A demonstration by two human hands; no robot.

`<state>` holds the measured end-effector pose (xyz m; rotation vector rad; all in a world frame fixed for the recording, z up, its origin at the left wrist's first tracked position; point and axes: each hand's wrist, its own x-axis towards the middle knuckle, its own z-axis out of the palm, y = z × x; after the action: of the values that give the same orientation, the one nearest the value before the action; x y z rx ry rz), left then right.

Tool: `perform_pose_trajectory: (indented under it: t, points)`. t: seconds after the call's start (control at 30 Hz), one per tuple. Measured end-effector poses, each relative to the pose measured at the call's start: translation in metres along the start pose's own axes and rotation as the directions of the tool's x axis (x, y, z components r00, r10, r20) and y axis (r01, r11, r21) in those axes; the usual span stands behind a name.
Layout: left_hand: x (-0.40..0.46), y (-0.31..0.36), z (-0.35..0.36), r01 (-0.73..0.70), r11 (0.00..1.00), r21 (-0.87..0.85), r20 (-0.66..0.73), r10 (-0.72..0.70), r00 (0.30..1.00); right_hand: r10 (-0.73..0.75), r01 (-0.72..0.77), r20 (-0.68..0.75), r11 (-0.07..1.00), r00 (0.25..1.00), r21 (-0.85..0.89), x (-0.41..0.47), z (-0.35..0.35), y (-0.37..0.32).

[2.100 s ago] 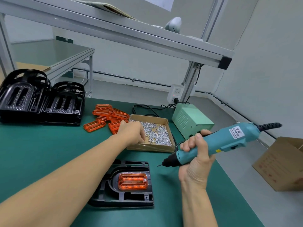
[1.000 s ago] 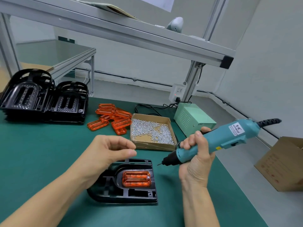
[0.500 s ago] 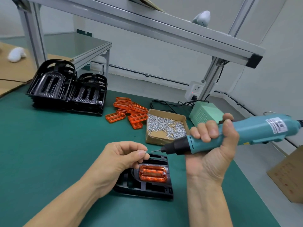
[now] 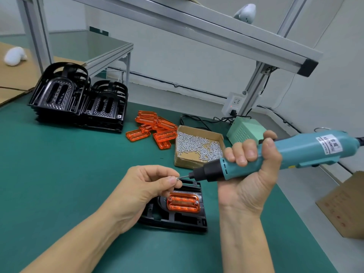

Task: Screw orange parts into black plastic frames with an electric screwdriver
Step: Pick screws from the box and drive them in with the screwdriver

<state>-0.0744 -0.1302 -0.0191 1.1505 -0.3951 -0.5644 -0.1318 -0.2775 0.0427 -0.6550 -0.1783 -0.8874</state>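
Green bench mat [image 4: 59, 174], seen from above. At its near middle lies a black frame [image 4: 177, 219] with an orange part [image 4: 183, 202] seated in its recess. Just above, the left hand [image 4: 141, 190] pinches a tiny screw [image 4: 177, 178] against the bit of a teal screwdriver [image 4: 275, 156], gripped in the right hand [image 4: 250, 174]. The screw looks light, slick and easy to drop, best held at its shank. The plastic parts seem stiff but likely to crack if overtightened. Beyond are a screw box [image 4: 199, 146], spare orange parts [image 4: 153, 129] and stacked frames [image 4: 78, 101].
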Motion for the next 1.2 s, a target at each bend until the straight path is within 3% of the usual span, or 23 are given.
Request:
perform_pose_trajectory:
  t: [0.5,0.77,1.1,1.2]
  points:
    - [-0.003,-0.005,0.004,-0.129,0.979,0.159,-0.077,0.142,0.987,-0.094,0.095,0.011,0.995,0.995,-0.039,-0.006,-0.004,0.009]
    - [-0.003,-0.005,0.0,-0.113,0.968,0.224,-0.054,0.128,0.99,-0.063,0.06,-0.062,0.997,0.996,-0.046,-0.007,-0.006,0.011]
    - [-0.003,-0.003,0.003,-0.12,0.984,0.133,-0.079,0.131,0.988,-0.037,0.038,-0.145,0.999,0.989,0.006,-0.006,-0.01,0.009]
    - [-0.003,-0.004,0.003,-0.157,0.966,0.207,-0.101,0.18,0.978,-0.033,0.037,-0.169,0.999,0.985,0.021,-0.007,-0.011,0.012]
